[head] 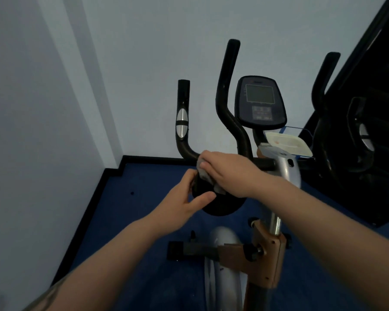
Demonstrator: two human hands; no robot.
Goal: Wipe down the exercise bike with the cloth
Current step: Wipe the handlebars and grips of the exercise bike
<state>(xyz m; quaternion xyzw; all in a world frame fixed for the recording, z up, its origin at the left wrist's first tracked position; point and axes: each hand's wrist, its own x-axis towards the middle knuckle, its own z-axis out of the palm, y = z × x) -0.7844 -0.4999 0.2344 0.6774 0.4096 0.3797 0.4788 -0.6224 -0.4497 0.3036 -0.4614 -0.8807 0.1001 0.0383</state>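
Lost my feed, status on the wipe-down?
Right hand presses cloth on handlebar. Left hand grips black knob. Nothing in the way.

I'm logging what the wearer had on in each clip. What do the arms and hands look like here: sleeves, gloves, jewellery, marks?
Both forearms are bare up to the frame edge, with no sleeve showing. The left hand and right hand wear no gloves, and no rings or watch can be seen. A dark marking, possibly a tattoo, shows on the left arm at the bottom edge.

No text was legible: the exercise bike's console point(261, 102) carried a small mark above its screen and rows of button labels below it, all too blurred and dim to read, and nothing else bore any readable lettering.
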